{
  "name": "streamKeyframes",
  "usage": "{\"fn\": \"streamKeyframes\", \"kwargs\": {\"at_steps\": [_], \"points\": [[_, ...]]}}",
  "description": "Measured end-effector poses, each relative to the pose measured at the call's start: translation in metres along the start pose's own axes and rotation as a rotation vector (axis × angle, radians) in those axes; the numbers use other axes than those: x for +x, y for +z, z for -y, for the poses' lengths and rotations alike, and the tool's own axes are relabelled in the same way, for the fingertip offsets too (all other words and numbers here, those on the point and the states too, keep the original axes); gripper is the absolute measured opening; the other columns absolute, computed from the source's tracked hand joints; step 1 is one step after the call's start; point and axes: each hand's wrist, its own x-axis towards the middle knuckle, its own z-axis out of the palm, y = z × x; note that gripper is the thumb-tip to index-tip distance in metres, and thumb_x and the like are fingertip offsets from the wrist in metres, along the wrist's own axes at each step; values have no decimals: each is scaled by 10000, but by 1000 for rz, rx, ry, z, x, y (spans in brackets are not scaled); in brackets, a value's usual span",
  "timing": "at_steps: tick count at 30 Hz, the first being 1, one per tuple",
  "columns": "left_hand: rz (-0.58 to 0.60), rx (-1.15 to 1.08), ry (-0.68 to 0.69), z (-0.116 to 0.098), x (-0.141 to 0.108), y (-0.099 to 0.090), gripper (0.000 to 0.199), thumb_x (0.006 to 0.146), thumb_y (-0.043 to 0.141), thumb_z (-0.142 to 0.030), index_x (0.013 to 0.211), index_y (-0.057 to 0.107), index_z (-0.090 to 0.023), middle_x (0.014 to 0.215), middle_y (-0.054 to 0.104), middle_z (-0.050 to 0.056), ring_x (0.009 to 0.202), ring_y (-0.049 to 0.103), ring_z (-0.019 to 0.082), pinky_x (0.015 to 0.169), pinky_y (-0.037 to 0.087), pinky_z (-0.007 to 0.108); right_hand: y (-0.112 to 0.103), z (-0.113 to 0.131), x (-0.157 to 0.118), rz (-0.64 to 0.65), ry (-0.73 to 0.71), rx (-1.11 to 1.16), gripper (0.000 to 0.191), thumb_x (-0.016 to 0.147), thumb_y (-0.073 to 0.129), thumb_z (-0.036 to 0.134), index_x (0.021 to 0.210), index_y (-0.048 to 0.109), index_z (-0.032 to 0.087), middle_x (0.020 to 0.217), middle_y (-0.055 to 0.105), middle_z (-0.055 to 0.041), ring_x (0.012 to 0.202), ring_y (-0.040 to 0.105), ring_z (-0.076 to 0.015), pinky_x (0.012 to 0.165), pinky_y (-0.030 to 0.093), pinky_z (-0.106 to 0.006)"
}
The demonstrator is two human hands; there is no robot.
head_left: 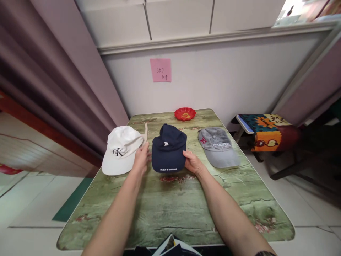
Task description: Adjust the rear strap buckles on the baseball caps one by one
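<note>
Three caps are lined up across the green wood-patterned table (pixel 170 209). At the left is a white cap (pixel 122 151) with black "CK" letters; a light strap sticks up behind it. The navy cap (pixel 169 149) is in the middle, its brim toward me. A grey cap (pixel 220 147) lies at the right. My right hand (pixel 193 161) grips the navy cap's brim at its right edge, thumb on top. My left hand (pixel 142 156) is between the white and navy caps, beside the white cap's right edge; its fingers are blurred and partly hidden, and its hold is unclear.
A red scalloped dish (pixel 185 114) sits at the table's far edge. Behind it, a pink note (pixel 161 70) is stuck to the white wall. A stool with a colourful cover (pixel 269 131) stands at the right. Purple curtains (pixel 66 71) hang at the left.
</note>
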Motion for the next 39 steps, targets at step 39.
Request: {"fn": "streamKeyframes", "kwargs": {"at_steps": [39], "points": [[272,-706,-298,60,-34,22,202,847,625,-70,1024,704,-128,1006,771,77,950,726,186,939,573,313,0,-3,4,-42,-77,-145,406,687,843,282,1037,652,210,959,748,-2,781,701,-133,716,588,-251]]}}
